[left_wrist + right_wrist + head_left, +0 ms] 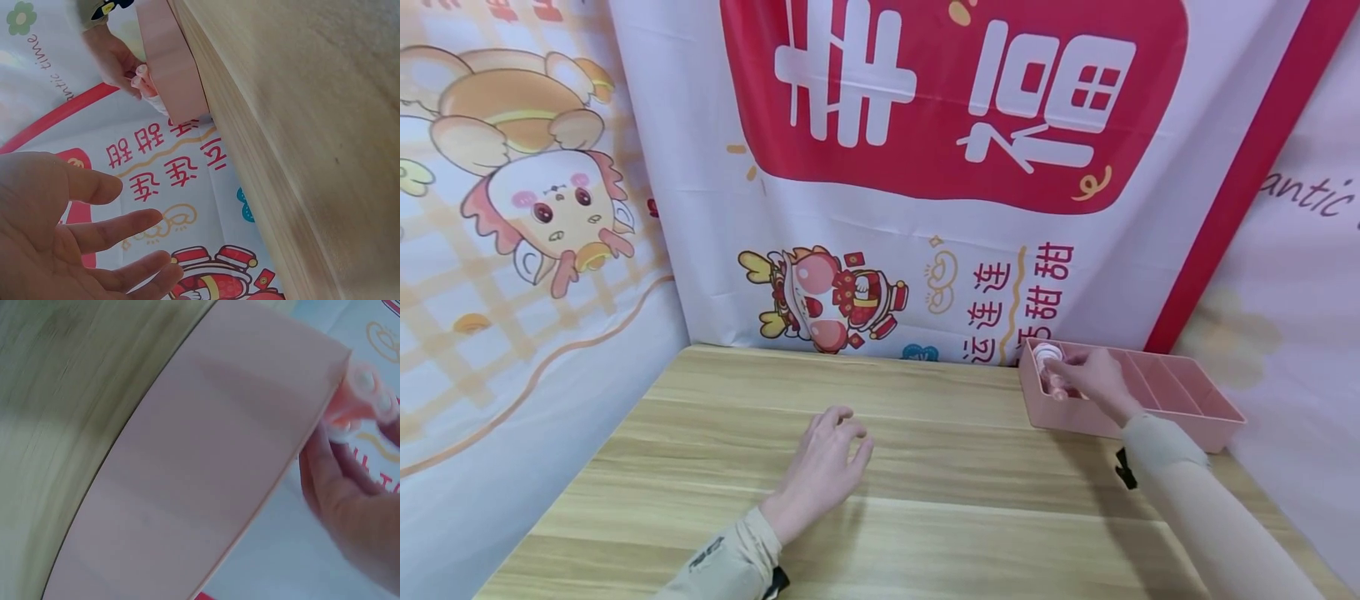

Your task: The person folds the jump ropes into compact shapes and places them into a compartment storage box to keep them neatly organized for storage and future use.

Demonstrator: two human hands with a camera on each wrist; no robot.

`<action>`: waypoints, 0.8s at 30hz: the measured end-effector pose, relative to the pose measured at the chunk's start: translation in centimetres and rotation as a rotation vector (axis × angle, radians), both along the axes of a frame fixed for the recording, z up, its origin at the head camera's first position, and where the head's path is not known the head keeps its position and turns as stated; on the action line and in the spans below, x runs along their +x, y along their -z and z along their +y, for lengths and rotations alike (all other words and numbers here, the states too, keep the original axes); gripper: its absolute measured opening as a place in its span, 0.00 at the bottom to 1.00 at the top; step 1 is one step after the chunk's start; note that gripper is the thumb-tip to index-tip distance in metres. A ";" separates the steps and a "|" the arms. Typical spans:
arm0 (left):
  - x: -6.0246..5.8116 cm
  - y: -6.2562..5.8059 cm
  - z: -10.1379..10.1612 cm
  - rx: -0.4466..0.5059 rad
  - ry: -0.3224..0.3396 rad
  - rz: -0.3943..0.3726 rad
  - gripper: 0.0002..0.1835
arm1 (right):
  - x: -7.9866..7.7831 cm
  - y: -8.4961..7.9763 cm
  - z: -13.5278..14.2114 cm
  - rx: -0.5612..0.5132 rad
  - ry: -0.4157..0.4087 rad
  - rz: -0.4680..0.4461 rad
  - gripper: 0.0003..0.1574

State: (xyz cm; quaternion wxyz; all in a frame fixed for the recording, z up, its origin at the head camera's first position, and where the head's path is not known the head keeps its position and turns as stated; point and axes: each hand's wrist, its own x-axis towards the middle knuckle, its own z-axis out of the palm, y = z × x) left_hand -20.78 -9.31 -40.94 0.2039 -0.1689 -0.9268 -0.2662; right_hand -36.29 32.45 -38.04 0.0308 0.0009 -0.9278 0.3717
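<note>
A pink plastic box (1075, 415) with several compartments stands at the back right of the table. Over its leftmost compartment, my right hand (1099, 379) grips a small pink-and-white object (1058, 390). It has a white round part and pink stubs with pale round ends (365, 384); its exact kind cannot be told. In the right wrist view, the fingers lie against it just beyond the box's rim, and its lower part is hidden. My left hand (823, 465) hovers above the table's middle, fingers spread and loosely bent, holding nothing.
The wooden table (925, 467) runs up to a printed white-and-red cloth (880, 225) at the back. Another patterned cloth (535, 333) hangs at the left, and a pale one (1292, 333) at the right, close to the box.
</note>
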 end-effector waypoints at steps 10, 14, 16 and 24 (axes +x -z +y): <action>0.0 0.3 0.0 -0.012 0.006 -0.007 0.11 | 0.6 -0.2 1.9 0.015 -0.233 -0.104 0.47; -0.1 0.4 0.0 -0.014 0.001 -0.008 0.11 | 0.3 0.0 2.3 0.000 -0.269 -0.055 0.44; -0.2 0.4 0.1 -0.017 -0.001 -0.007 0.11 | 0.2 0.1 2.4 -0.007 -0.281 -0.039 0.44; -0.2 0.4 0.1 -0.029 0.006 -0.018 0.11 | -0.1 0.8 2.8 -0.032 -0.220 -0.022 0.44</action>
